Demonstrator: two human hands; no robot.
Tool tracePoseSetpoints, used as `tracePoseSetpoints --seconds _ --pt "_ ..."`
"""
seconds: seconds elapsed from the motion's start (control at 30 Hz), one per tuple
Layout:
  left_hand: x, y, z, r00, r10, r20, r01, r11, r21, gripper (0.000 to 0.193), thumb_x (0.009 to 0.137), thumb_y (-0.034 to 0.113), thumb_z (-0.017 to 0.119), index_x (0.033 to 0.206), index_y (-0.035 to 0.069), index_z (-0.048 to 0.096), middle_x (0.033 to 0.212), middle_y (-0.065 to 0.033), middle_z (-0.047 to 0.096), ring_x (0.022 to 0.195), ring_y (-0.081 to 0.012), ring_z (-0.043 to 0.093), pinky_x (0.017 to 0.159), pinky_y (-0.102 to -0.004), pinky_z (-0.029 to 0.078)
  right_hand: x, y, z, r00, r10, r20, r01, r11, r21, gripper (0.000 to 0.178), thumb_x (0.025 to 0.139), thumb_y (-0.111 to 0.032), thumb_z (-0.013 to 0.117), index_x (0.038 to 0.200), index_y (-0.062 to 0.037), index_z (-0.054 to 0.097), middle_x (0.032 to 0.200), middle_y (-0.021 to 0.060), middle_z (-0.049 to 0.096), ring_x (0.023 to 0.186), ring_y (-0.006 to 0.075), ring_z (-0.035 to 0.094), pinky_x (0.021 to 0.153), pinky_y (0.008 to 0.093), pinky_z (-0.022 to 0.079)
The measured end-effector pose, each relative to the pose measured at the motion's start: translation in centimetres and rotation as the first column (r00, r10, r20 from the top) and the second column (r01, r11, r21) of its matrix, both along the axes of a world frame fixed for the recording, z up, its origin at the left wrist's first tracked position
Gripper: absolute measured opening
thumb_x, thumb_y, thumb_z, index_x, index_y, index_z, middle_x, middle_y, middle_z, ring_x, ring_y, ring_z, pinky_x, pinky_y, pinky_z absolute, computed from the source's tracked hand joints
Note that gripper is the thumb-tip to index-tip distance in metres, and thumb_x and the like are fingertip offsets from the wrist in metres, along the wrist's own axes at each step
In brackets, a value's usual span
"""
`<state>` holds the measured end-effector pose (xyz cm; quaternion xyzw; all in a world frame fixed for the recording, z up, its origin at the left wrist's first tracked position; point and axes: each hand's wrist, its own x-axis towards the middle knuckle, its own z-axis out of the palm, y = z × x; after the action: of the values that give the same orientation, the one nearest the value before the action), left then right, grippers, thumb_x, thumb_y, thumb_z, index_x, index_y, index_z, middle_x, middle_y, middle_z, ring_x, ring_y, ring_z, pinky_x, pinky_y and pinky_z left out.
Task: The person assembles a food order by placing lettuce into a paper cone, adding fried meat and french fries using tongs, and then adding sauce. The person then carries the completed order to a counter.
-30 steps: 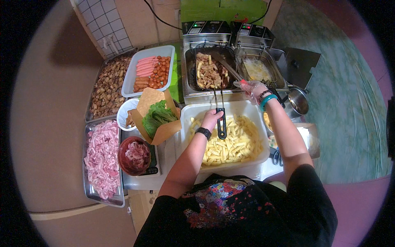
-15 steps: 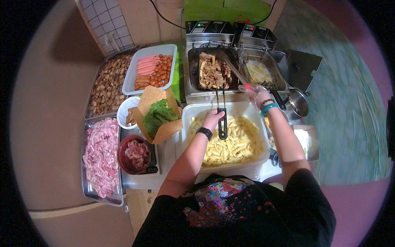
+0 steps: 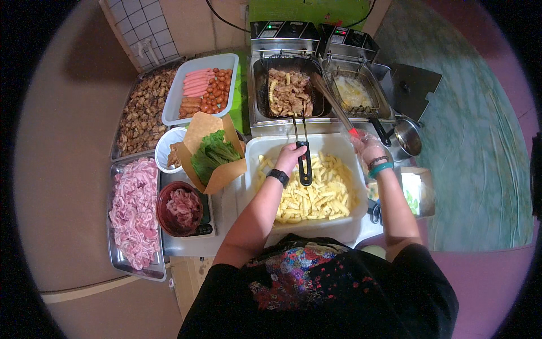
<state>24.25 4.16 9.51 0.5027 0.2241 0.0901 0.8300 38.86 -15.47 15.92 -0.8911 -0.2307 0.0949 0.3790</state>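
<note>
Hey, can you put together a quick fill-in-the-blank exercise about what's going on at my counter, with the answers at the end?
1. The left hand grips the fryer basket by its ____ handle.
2. The right hand holds a long tool and wears a clear plastic ____.
3. The watch is worn on the person's ____ side.
4. The round raw-meat bowl stands to the ____ of the large raw-meat tray.

Missing words: black; glove; left; right.
</note>
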Motion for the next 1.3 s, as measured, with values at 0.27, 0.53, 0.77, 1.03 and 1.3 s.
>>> tracePoseSetpoints --seconds 0.27,0.53,0.77,1.03,1.3 --pt "-0.2 -0.1 0.7 1.000 0.001 -0.006 -0.001 1.000 -0.001 0.010 0.080 0.014 0.058 0.082 0.004 0.059 0.072 0.0005 0.058 0.061 -0.0090 0.051 0.059 -0.0224 0.042 -0.2 -0.8 -0.7 0.961 0.044 -0.272 0.020 0.973 0.231 0.028 0.080 -0.030 0.059 0.095 -0.0063 0.059 0.061 0.0013 0.055 0.052 0.0099 0.050 0.048 0.0249 0.039" --pt "0.2 0.8 2.5 1.000 -0.030 -0.005 0.030 1.000 0.003 0.014 0.080 0.022 0.058 0.081 0.007 0.059 0.073 0.0000 0.059 0.064 -0.0101 0.055 0.062 -0.0238 0.044 -3.1 -1.5 1.9 0.793 0.133 -0.594 0.148 0.904 0.400 0.023 0.082 -0.027 0.058 0.096 -0.0094 0.055 0.058 -0.0028 0.050 0.042 0.0029 0.040 0.035 0.0162 0.029" --pt "0.4 2.8 3.0 0.999 -0.044 -0.031 0.049 0.977 0.206 0.029 0.081 0.032 0.057 0.074 0.004 0.061 0.068 -0.0013 0.059 0.057 -0.0109 0.052 0.056 -0.0241 0.040 -5.5 -2.3 2.1 0.763 0.141 -0.631 0.198 0.878 0.435 0.022 0.083 -0.024 0.057 0.097 -0.0076 0.054 0.058 -0.0027 0.050 0.040 0.0035 0.039 0.034 0.0161 0.028" --pt "-2.7 2.8 1.2 0.959 0.280 -0.038 -0.263 0.933 0.244 0.054 0.089 0.047 0.030 0.072 0.005 0.058 0.064 -0.0025 0.058 0.055 -0.0094 0.052 0.051 -0.0235 0.038 -9.2 -2.1 -0.1 0.608 0.235 -0.758 0.241 0.855 0.459 0.021 0.086 -0.026 0.052 0.099 -0.0103 0.056 0.058 -0.0021 0.050 0.035 0.0063 0.038 0.029 0.0196 0.026" --pt "-5.2 -5.9 1.1 0.994 -0.083 -0.070 0.095 0.975 0.199 0.031 0.089 0.032 0.043 0.087 0.004 0.057 0.075 -0.0009 0.057 0.068 -0.0085 0.052 0.060 -0.0206 0.039 -12.6 -0.2 -3.1 0.458 0.287 -0.841 0.470 0.725 0.503 0.023 0.085 -0.029 0.053 0.099 -0.0102 0.054 0.061 -0.0010 0.052 0.040 0.0093 0.046 0.032 0.0208 0.033"
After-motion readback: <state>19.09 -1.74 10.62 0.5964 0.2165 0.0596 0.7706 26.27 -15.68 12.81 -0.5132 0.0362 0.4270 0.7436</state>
